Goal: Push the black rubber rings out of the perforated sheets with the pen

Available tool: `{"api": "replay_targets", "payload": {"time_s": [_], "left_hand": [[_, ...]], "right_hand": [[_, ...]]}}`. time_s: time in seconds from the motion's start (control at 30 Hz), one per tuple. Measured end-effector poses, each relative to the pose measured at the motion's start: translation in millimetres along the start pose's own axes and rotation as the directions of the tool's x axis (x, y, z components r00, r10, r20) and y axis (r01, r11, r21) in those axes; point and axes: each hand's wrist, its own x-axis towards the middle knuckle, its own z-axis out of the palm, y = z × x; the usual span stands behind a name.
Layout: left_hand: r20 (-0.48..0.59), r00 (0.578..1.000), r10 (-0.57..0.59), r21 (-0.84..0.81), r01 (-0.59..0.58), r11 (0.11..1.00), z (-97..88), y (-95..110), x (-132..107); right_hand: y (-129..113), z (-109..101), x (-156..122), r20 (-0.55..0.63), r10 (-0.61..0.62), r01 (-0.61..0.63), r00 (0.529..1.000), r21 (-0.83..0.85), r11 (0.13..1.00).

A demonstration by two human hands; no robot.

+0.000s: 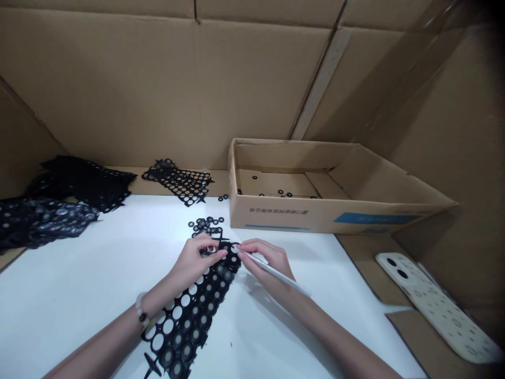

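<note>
A black punched sheet (185,321) full of round holes and ring-shaped pieces lies on the white table (79,284), running from the bottom centre up to my hands. My left hand (195,262) presses and pinches the sheet's far end, fingers closed on it. My right hand (265,259) grips a thin white stick-like tool (276,273), its tip touching the sheet's far end beside my left fingers. A small heap of loose black rings (205,225) lies just beyond my hands.
An open shallow cardboard box (315,213) with a few black rings inside stands behind my hands. More black sheets lie at back centre (179,181) and in piles at left (59,202). A white phone (430,302) rests at right. Cardboard walls surround the table.
</note>
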Motion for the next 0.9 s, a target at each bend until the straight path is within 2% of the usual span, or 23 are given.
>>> {"api": "replay_targets", "payload": {"time_s": [0.2,0.33,0.53,0.67,0.8,0.9], "left_hand": [[-0.059,0.987,0.15,0.018,-0.15,0.989,5.6,-8,-3],[-0.094,0.963,0.251,0.038,-0.248,0.968,7.9,-12,-4],[-0.049,0.949,0.311,0.053,-0.309,0.95,4.9,-6,-4],[-0.056,0.963,0.263,0.04,-0.261,0.965,7.3,-5,-5],[-0.132,0.989,0.072,-0.038,-0.077,0.996,11.7,-11,-3],[-0.156,0.987,-0.039,-0.122,0.02,0.992,13.2,-13,-2]], "right_hand": [[0,0,1,0.085,0.048,-0.048,0.995,0.003,0.999],[2,6,-1,0.057,0.036,-0.037,0.998,0.004,0.999],[2,16,-6,0.004,0.031,-0.031,1.0,-0.002,1.0],[4,17,-7,-0.011,-0.022,0.021,1.0,-0.049,0.999],[7,14,-5,0.015,-0.081,0.082,0.997,-0.098,0.992],[9,15,-5,0.016,-0.101,0.102,0.995,-0.088,0.991]]}}
